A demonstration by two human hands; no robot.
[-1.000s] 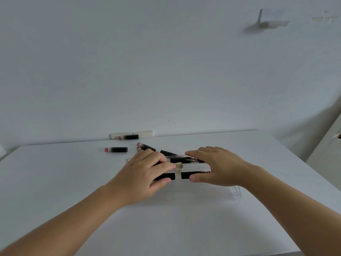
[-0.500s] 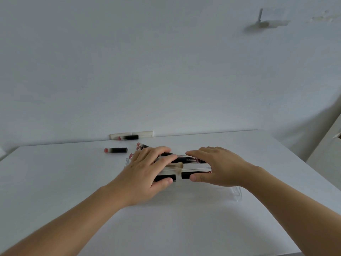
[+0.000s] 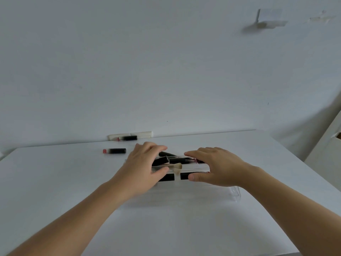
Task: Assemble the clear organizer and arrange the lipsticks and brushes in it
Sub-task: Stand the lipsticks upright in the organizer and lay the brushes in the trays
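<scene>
A clear acrylic organizer (image 3: 235, 194) lies on the white table in front of me, with black lipstick tubes (image 3: 181, 160) lying in it. A band of tan tape (image 3: 177, 168) crosses its clear top edge. My left hand (image 3: 142, 169) grips the organizer's left part, fingers over the top and thumb on the front. My right hand (image 3: 215, 167) grips the right part the same way. Two more black lipsticks with red ends lie apart: one (image 3: 114, 150) left of my hands, one (image 3: 127, 138) at the table's back edge.
A cream plastic strip (image 3: 141, 134) sits against the wall behind the far lipstick. The table (image 3: 175, 224) ends at the right, where a pale cabinet (image 3: 328, 146) stands beside it.
My left hand has slid a little farther back over the organizer's top, with the fingers now more curled. The right hand has stayed in place.
</scene>
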